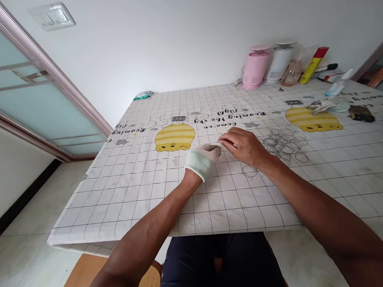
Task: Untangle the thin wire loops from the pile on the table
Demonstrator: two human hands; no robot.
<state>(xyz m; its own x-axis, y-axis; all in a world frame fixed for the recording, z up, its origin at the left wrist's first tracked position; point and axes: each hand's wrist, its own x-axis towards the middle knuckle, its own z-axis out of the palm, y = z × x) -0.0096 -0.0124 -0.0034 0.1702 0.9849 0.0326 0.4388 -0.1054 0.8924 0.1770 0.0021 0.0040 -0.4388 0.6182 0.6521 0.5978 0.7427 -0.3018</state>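
My left hand (pixel 203 156) wears a white knit glove with a pale green cuff, its fingers closed in a pinch over the tablecloth. Bare and close beside it on the right, my right hand (pixel 243 145) pinches with thumb and forefinger. The fingertips of both hands almost meet; whatever they hold is too small or hidden to make out. Just right of and partly behind my right hand lies a tangled heap of thin dark wire-like loops (pixel 283 144). A stray loop (pixel 249 171) rests below that hand.
A checked tablecloth (pixel 141 188) with yellow bear prints covers the table. Along the wall stand a pink cylinder device (pixel 255 68), a white one (pixel 278 64) and a yellow can with red cap (pixel 314 66). To the right lie a crumpled glove (pixel 329 105) and a dark object (pixel 361 113).
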